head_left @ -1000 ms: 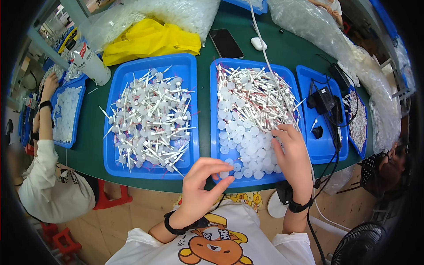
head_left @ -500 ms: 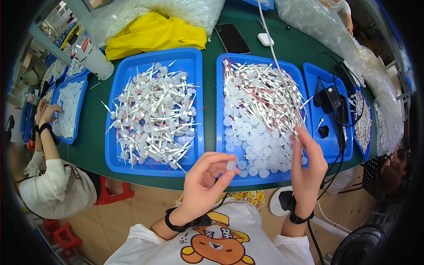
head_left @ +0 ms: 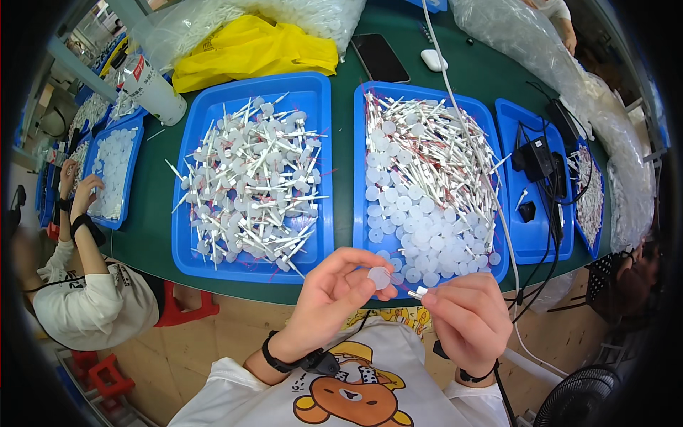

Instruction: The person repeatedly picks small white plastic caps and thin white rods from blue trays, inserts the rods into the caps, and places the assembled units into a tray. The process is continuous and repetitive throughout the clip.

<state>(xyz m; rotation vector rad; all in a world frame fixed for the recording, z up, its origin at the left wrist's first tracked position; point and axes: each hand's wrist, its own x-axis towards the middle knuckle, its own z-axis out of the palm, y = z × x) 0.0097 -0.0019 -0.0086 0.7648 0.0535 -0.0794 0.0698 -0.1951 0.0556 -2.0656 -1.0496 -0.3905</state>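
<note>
My left hand pinches a round translucent white disc between thumb and fingers, above the front edge of the right-hand blue tray. Close beside it, my right hand grips a thin part with a white end piece that points toward the disc; a small gap seems to separate the two. Loose translucent discs fill the near part of that tray, and white stick-like parts with red wires lie behind them. Most of the right hand's part is hidden by its fingers.
Left of centre, another blue tray holds sticks with discs on them. A blue tray with black adapters and cables stands to the right. Behind lie a yellow bag, a phone and a white case. A co-worker sits at left.
My right hand has come from over the right tray toward me and leftward, now holding a thin white-ended part near the disc. My left hand still holds the disc, in nearly the same place.
</note>
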